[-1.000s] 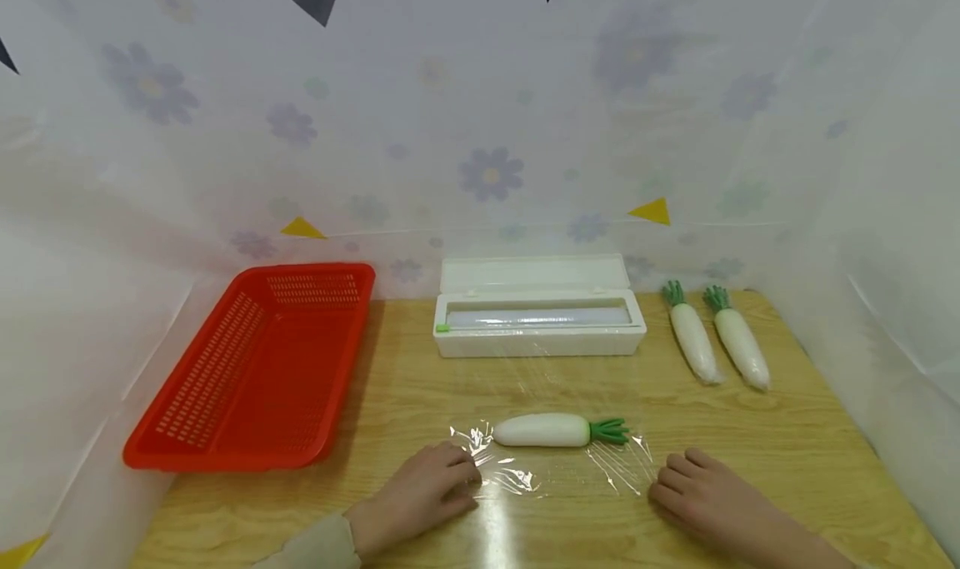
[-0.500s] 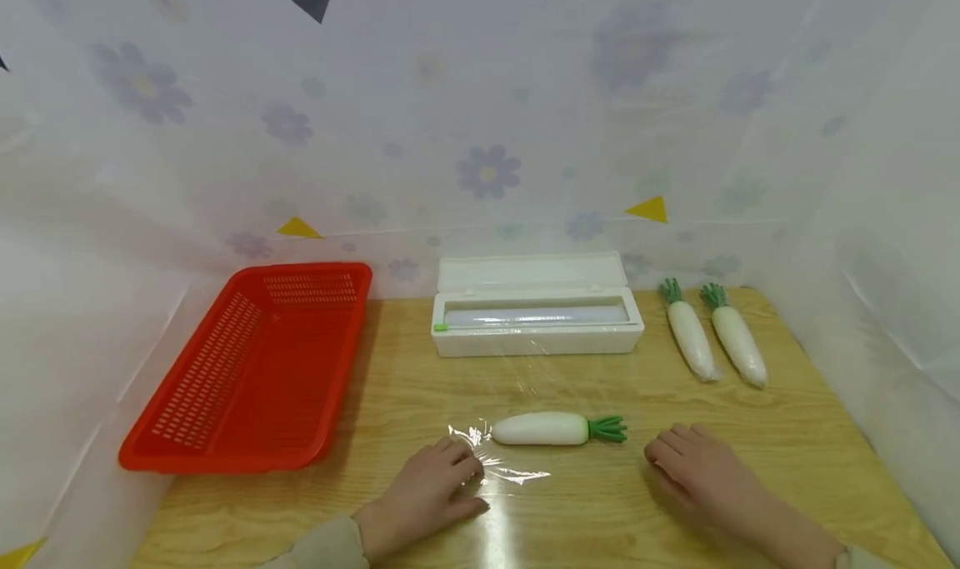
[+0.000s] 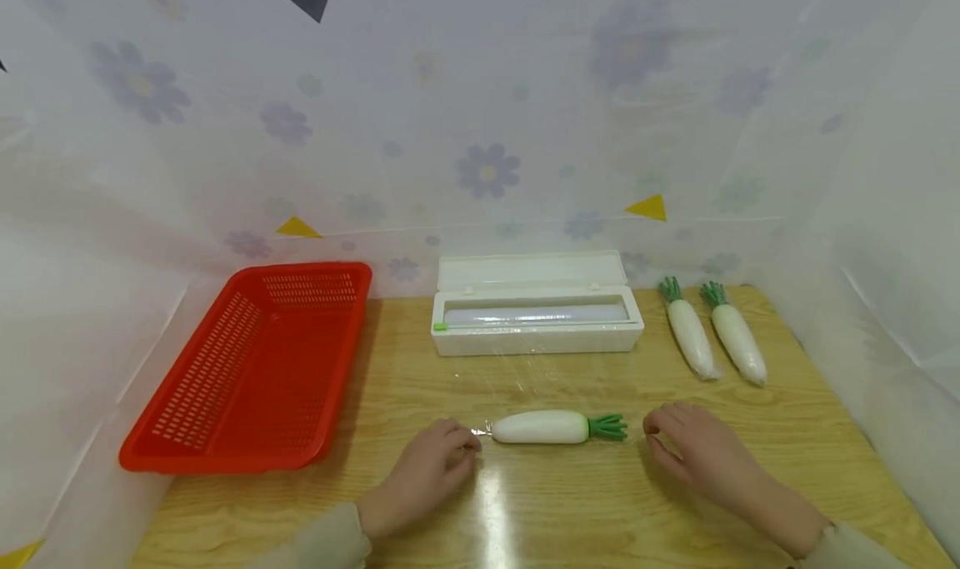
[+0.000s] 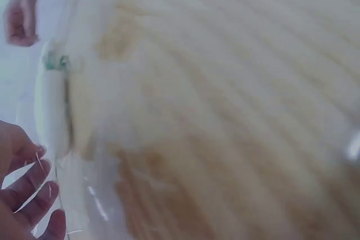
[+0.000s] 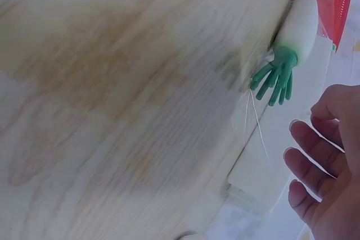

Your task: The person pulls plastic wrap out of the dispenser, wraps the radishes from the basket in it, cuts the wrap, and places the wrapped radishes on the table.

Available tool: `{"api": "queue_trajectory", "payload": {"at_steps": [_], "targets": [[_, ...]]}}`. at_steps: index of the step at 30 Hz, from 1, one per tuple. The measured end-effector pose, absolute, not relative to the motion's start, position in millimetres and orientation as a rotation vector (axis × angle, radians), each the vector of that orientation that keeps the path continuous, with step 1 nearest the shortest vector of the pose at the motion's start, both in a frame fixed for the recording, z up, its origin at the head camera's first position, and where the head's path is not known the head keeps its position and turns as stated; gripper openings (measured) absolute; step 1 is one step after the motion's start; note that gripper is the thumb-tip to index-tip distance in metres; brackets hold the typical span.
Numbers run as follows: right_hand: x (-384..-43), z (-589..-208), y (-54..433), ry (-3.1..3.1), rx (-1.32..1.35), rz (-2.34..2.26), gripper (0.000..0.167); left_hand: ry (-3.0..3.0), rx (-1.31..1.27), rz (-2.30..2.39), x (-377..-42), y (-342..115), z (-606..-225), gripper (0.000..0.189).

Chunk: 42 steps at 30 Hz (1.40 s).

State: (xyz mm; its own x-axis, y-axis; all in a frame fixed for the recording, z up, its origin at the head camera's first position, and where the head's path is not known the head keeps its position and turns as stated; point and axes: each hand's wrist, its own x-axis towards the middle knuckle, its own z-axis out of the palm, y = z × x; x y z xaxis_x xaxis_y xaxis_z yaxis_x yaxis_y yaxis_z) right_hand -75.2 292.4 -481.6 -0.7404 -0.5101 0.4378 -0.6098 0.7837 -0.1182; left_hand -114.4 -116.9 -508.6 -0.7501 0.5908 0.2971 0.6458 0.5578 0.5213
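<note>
A white radish [image 3: 542, 427] with green leaf stubs lies crosswise on the wooden table, on clear plastic wrap [image 3: 525, 373] that runs back to the white wrap dispenser [image 3: 537, 341]. Just left of its tip, my left hand [image 3: 427, 473] pinches the wrap; in the left wrist view a thin film edge runs by the thumb and fingers. To the right of the leaves, my right hand [image 3: 701, 456] pinches the other side of the wrap between thumb and forefinger. Faint film lines by the leaves [image 5: 275, 77] show in the right wrist view. Much of the transparent film is hard to make out.
At left stands a red plastic basket [image 3: 330, 436]. The dispenser's lid [image 3: 531, 272] is up, with a film roll inside and a green slider at its left end. Two wrapped radishes [image 3: 692, 340] lie at the back right. A flowered white curtain [image 3: 405, 136] encloses the table.
The wrap's shiny near edge, spread in front of the radish before, has been lifted toward it. My right hand moved away from me and slightly left; my left hand rose slightly toward the radish tip.
</note>
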Motion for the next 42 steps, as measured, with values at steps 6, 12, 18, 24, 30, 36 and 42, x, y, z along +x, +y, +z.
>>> {"api": "queue_trajectory", "payload": {"at_steps": [6, 12, 18, 24, 30, 36, 42], "targets": [[-86.1, -483.2, 292.6, -2.57, 0.829, 0.337, 0.04, -2.834, -0.852, -1.434, -137.0, -111.3, -498.3, 0.011], [-97.0, -487.8, 291.4, -2.605, 0.776, 0.306, 0.024, -2.856, -0.686, -1.613, -148.9, -108.4, -499.3, 0.011], [-104.3, -495.8, 289.8, -2.652, 0.723, 0.325, 0.024, -2.84, -0.61, -1.635, -153.1, -108.2, -505.8, 0.012], [-111.5, -498.1, 291.2, -2.734, 0.666, 0.347, 0.019, -2.886, -0.579, -1.6, -158.5, -108.4, -510.0, 0.014], [-116.5, -498.9, 300.0, -2.803, 0.684, 0.307, 0.015, -2.95, -0.657, -1.403, -161.2, -115.3, -506.8, 0.008], [-115.3, -491.0, 308.0, -2.788, 0.695, 0.222, 0.017, -2.919, -0.588, -1.251, -160.5, -120.7, -505.5, 0.009], [-106.4, -483.1, 283.8, -2.512, 0.887, 0.213, 0.025, -2.746, -0.78, -0.973, -148.1, -103.9, -493.8, 0.017]]}}
